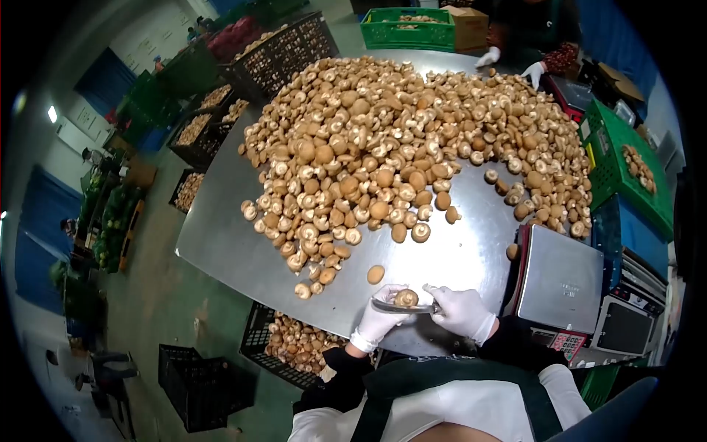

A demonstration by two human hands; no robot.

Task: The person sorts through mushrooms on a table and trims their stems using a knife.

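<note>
Near the table's front edge, my gloved left hand (379, 319) is closed around a brown-capped mushroom (406, 297), its stem side facing up. My gloved right hand (462, 312) grips what looks like a pair of scissors (412, 308). The dark metal blades reach left across the front of the mushroom, over the left fingers. Whether the blades touch the stem I cannot tell. A single mushroom (375, 274) lies on the steel just beyond my left hand. Past it spreads a large heap of mushrooms (353, 147).
A scale (561, 280) stands right of my hands on the steel table (236, 228). Below the left edge is a black crate (254, 335) of mushrooms. Another person's gloved hands (534, 72) are across the heap. Green crates (409, 33) stand at the back and right.
</note>
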